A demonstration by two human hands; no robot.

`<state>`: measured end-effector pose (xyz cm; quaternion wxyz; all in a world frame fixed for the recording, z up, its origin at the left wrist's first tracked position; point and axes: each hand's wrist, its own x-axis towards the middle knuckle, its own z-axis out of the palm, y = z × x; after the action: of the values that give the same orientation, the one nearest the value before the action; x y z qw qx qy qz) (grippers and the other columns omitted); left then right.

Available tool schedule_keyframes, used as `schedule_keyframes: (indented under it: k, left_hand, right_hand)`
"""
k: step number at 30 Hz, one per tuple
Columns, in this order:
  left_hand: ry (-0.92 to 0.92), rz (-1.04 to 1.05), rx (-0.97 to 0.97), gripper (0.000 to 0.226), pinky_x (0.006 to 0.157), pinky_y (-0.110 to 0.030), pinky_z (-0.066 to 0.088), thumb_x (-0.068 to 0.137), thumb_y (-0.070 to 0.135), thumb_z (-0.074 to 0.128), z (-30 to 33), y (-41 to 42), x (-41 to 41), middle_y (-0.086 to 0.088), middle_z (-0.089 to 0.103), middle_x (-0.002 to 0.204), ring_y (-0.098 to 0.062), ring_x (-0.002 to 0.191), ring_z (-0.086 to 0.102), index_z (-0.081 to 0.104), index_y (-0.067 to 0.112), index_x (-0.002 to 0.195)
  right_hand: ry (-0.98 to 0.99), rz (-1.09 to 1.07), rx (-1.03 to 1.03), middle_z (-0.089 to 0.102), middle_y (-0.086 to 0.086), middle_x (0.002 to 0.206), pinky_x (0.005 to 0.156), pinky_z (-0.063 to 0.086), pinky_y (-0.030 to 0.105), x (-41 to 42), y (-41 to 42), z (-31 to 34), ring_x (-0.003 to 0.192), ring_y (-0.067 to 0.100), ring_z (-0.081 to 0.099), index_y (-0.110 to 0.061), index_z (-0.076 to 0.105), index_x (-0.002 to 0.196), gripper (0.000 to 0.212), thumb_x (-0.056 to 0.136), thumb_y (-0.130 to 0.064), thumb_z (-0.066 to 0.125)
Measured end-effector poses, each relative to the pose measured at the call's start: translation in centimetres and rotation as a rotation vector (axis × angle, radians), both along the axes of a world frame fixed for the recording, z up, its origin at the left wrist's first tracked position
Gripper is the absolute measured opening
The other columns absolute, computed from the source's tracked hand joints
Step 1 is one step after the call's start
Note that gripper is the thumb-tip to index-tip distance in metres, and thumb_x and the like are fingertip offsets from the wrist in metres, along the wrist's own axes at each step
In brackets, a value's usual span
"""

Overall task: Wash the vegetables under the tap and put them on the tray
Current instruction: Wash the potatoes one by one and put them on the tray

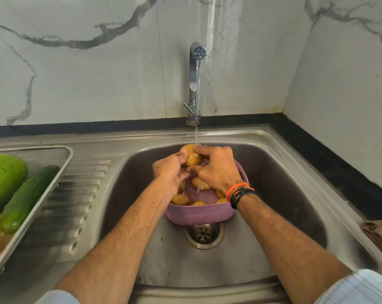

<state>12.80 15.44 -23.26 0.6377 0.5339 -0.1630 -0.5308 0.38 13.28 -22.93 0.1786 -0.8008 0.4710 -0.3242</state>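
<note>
Colander of potatoes under both hands

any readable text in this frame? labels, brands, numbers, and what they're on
None readable.
Tap: no brand or mark visible on the metal.
Purple basket: only a woven pattern, no lettering.
Tray, sink: plain steel, no stamp visible.
Wristbands on the right hand: plain cords, no print.
Wall tiles: only marble veining.

One potato held under the tap; five more potatoes in one purple basket. Tray at the sink's left edge: one cucumber, one large green vegetable (yellowish ones below, uncountable).
</note>
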Motion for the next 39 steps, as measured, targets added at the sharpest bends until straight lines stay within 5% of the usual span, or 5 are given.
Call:
schedule_keyframes:
  k: [6,19,25,32,39]
  left_hand:
    - [0.005,-0.035,-0.023,0.015,0.065,-0.031,0.061,0.088,0.009,0.072,0.1,0.0,-0.2,-0.015,0.074,0.090,-0.023,0.078,0.072,0.070,0.003,0.101]
    - [0.000,-0.017,0.007,0.015,0.063,-0.031,0.060,0.088,0.010,0.072,-0.2,-0.2,0.1,-0.016,0.074,0.093,-0.025,0.084,0.072,0.071,0.004,0.102]
    - [0.027,-0.039,-0.001,0.017,0.058,-0.029,0.060,0.088,0.011,0.072,-0.3,-0.2,0.4,-0.017,0.073,0.095,-0.023,0.080,0.071,0.068,0.002,0.102]
    - [0.138,-0.115,-0.016,0.031,0.066,-0.040,0.062,0.098,0.030,0.059,-0.6,-0.3,0.9,-0.025,0.069,0.104,-0.032,0.091,0.071,0.058,0.002,0.109]
    - [0.161,-0.169,-0.001,0.041,0.069,-0.042,0.058,0.101,0.040,0.051,-0.9,-0.3,0.9,-0.025,0.067,0.102,-0.035,0.095,0.067,0.058,0.001,0.108]
  right_hand:
    - [0.032,0.050,0.094,0.040,0.008,0.155,0.117,0.023,0.021,0.2,-0.5,-0.3,0.145,0.022,0.035,-0.010,0.043,0.148,0.075,0.080,-0.013,0.074]
    - [-0.007,-0.012,0.086,0.057,0.006,0.141,0.115,0.037,0.031,0.2,-0.7,-0.4,0.132,0.021,0.050,-0.015,0.056,0.139,0.070,0.075,-0.024,0.083]
    - [-0.278,-0.102,0.203,0.075,0.000,0.100,0.089,0.057,0.024,0.1,-0.7,-0.4,0.092,0.008,0.070,-0.016,0.073,0.114,0.063,0.056,-0.023,0.096]
    - [-0.802,-0.125,0.689,0.071,0.019,0.109,0.091,0.058,0.038,-0.4,-1.5,-0.3,0.104,0.027,0.070,-0.005,0.071,0.102,0.016,0.088,0.002,0.068]
    - [-0.921,-0.151,0.818,0.070,0.018,0.108,0.080,0.059,0.031,-0.7,-1.7,-0.4,0.098,0.026,0.070,0.004,0.067,0.115,0.028,0.096,0.008,0.046]
